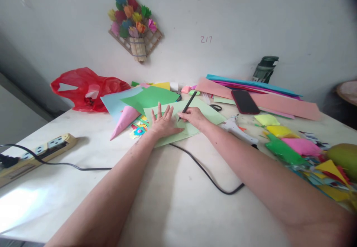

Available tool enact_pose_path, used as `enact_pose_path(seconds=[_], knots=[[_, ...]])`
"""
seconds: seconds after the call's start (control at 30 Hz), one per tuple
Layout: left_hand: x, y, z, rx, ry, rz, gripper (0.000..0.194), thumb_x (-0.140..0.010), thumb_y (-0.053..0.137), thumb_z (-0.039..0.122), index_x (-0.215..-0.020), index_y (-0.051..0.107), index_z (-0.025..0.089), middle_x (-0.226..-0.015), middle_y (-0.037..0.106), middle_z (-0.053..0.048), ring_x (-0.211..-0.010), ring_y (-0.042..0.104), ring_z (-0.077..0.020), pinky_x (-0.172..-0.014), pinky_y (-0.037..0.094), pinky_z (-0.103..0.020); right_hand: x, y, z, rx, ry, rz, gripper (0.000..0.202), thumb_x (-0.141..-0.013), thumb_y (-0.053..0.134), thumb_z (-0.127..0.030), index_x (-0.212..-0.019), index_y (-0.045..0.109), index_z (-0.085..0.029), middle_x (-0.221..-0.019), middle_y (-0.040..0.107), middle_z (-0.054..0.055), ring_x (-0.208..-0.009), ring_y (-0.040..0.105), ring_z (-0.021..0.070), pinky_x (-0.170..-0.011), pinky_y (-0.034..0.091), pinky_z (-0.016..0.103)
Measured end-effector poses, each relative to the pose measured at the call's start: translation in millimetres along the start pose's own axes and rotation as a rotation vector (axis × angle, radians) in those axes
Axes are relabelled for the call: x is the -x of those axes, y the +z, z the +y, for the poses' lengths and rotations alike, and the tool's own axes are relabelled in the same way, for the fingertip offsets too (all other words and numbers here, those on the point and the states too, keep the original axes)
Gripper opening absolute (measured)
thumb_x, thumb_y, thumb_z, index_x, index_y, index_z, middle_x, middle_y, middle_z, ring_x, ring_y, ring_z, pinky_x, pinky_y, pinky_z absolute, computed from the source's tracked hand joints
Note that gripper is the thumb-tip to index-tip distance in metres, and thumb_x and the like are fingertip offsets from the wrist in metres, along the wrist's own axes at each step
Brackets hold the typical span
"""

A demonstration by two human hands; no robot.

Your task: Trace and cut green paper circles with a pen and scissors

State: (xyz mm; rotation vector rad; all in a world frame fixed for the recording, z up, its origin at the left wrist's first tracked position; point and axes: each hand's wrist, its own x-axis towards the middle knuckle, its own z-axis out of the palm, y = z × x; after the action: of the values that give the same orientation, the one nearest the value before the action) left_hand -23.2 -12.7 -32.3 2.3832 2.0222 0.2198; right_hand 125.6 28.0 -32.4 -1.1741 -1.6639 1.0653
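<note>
Step in hand (judged): marking the pale green sheet (210, 112) with a black pen (190, 101). The sheet lies on the worktop (158, 206) in front of the person, under both hands. A faint curve shows on it beside the right hand (193, 116); cannot tell whether it is drawn or the edge of a piece laid on top.

Technique notes: hold the sheet flat with even pressure; a slip here would likely spoil the line. Keep the left thumb clear of the pen's path. Use light, steady strokes, and turn the sheet rather than bend the wrist on a curve. The black cable (200, 167) comes out at the sheet's near edge; if it runs beneath the marked area it could leave a ridge, so shifting one or the other seems sensible.

Pose: left hand (163, 125) palm down on the sheet, fingers spread apart and pointing away from the person, thumb stretched rightward toward the pen; nothing gripped. Right-hand fingers clamped on the pen low on its shaft, upper end leaning right and away. Tip at or just above the paper; contact not certain. Forearms converge from the lower corners.
</note>
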Motion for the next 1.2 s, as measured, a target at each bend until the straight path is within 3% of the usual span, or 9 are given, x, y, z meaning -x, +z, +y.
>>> enact_pose_path(seconds=[0.23, 0.5, 0.93, 1.2], knots=[[-2.6, -0.2, -1.1, -0.066, -0.084, -0.071, 0.111, -0.061, 0.038, 0.079, -0.144, 0.005, 0.014, -0.15, -0.001, -0.005, -0.126, -0.029, -0.034, -0.1, -0.013, -0.06, -4.0, 0.3, 3.8, 0.122, -0.052, -0.049, 0.02, -0.067, 0.065, -0.031, -0.066, 0.065, -0.011, -0.058, 0.062, 0.003, -0.05, 0.054, 0.0095, -0.052, 0.046, 0.021], [-5.6, 1.4, -2.3, -0.064, -0.14, -0.122, 0.112, -0.059, 0.039, 0.079, -0.144, 0.004, 0.015, -0.149, -0.003, -0.005, -0.126, -0.03, -0.0334, -0.1, -0.011, -0.062, -1.4, 0.4, -3.8, 0.119, -0.03, -0.113, 0.016, -0.067, 0.066, -0.027, -0.066, 0.064, -0.011, -0.054, 0.059, 0.0, -0.048, 0.053, 0.0084, -0.049, 0.045, 0.02], [-5.4, 1.5, -2.6, -0.055, -0.14, -0.147, 0.108, -0.061, 0.04, 0.077, -0.144, 0.004, 0.017, -0.15, -0.001, -0.006, -0.127, -0.027, -0.0351, -0.1, -0.008, -0.063, -11.2, 2.0, 4.0, 0.142, -0.052, -0.124, 0.022, -0.065, 0.069, -0.033, -0.068, 0.065, -0.011, -0.054, 0.058, 0.0, -0.047, 0.053, 0.0079, -0.049, 0.047, 0.02], [-5.9, 1.0, -2.5, -0.047, -0.14, -0.167, 0.109, -0.061, 0.039, 0.078, -0.144, 0.004, 0.017, -0.15, -0.001, -0.005, -0.126, -0.029, -0.0344, -0.1, -0.01, -0.063, -8.6, 1.2, -0.7, 0.098, -0.031, -0.114, 0.016, -0.067, 0.068, -0.027, -0.068, 0.063, -0.011, -0.059, 0.061, 0.001, -0.045, 0.053, 0.0073, -0.048, 0.047, 0.02]])
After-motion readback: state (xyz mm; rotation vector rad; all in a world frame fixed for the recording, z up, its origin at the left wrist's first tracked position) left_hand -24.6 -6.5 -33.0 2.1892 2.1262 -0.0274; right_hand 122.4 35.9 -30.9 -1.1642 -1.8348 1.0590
